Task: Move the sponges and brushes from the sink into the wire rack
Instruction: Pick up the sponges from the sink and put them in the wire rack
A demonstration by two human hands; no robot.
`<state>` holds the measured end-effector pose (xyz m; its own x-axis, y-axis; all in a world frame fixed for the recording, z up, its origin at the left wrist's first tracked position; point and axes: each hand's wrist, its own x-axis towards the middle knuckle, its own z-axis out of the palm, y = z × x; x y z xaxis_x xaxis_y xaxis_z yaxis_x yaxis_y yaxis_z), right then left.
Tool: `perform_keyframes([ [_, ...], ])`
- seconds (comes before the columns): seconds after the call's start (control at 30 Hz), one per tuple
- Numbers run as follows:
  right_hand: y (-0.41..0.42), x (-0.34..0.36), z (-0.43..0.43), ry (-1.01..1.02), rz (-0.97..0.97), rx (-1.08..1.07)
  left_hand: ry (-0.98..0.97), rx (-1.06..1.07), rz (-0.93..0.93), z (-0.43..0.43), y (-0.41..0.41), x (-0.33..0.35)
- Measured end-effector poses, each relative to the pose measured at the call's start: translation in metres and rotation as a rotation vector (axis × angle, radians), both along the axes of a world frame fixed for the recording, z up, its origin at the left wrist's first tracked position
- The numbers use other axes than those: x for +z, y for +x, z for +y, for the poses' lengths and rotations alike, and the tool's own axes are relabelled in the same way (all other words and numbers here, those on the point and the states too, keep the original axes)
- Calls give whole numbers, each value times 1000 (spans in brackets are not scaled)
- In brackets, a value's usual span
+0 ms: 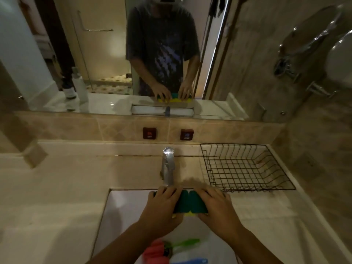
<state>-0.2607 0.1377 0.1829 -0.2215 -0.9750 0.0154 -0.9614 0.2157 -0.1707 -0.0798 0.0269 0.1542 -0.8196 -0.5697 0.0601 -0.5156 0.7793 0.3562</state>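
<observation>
Two green-topped, yellow-bottomed sponges [190, 203] lie side by side above the white sink [122, 206], close under the tap. My left hand [163, 208] grips their left end and my right hand [215, 208] grips their right end. Lower in the sink lie a pink sponge [155, 251], a green-handled brush [185, 242] and a blue item [192, 261] cut off by the frame's bottom edge. The black wire rack [245, 166] stands on the counter to the right of the tap, with nothing in it.
A chrome tap [168, 166] rises just behind the sponges. A mirror covers the wall behind and reflects me and two bottles [76, 86]. The beige counter [57, 187] stretches left of the sink. A tiled wall with chrome fittings [297, 60] closes the right side.
</observation>
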Motion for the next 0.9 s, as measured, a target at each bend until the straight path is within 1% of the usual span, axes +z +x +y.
perform_keyframes([
  [0.17, -36, 19, 1, -10, 32, -42, -43, -59, 53, -8, -43, 16],
  [0.37, -101, 28, -10, -18, -54, -81, -49, -123, 59, -25, -107, 27],
  [0.47, -139, 23, -19, -14, -97, -76, -17, -129, 43, -33, -144, 30],
  [0.63, -210, 0, -31, -21, -155, -59, -20, -40, 15, -46, -216, 18],
  [0.73, -256, -22, -45, 2, -171, -32, -58, -62, -49, -56, -261, -1],
  [0.9, -322, -64, -60, 26, -278, -12, -110, -58, -115, -72, -320, -42],
])
